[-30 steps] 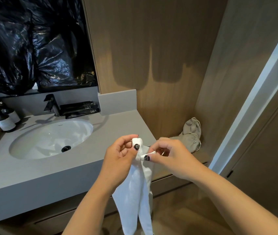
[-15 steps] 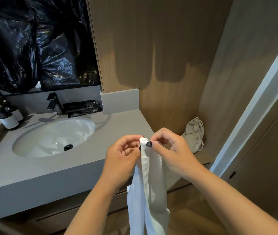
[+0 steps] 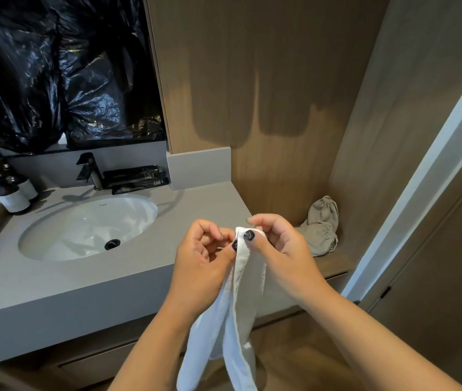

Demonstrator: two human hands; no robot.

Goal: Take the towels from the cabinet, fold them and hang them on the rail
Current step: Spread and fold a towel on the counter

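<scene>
Grey counter [image 3: 145, 266], frame left: sink [image 3: 88, 227], tap [image 3: 90, 172], bottles [image 3: 12, 193]. Wood ledge [image 3: 334, 263], right: cloth bags [image 3: 321, 224].

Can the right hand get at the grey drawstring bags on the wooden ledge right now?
Probably not yet: the right hand is pinching the white towel together with the left hand. The drawstring bags lie just beyond it with nothing between.

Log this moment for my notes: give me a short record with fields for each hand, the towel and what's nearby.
left hand: pinches the towel's top edge
right hand: pinches the same edge, thumb on top
towel: white, hanging down between the hands, in front of the counter
sink: left, set in the grey counter
cloth bags: on the wooden ledge, right
</scene>
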